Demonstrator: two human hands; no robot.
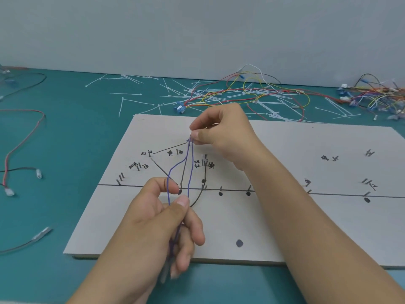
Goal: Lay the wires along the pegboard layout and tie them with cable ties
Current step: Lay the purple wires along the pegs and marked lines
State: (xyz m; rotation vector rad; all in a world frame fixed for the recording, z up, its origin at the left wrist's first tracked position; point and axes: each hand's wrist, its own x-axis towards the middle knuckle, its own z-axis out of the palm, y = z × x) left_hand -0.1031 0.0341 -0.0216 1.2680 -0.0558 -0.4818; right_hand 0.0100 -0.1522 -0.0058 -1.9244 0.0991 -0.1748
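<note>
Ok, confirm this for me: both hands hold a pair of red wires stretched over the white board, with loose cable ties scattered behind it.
Not red: the head view shows purple wires. The rest stands: the right hand pinches their top end, the left hand grips them lower down, over the white board, cable ties scattered behind it.

A teal tabletop [65, 132] meets a plain pale wall [197, 29].

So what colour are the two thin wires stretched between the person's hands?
The wires are purple, almost blue-violet. The head view shows them clearly against the pale pegboard.
</note>
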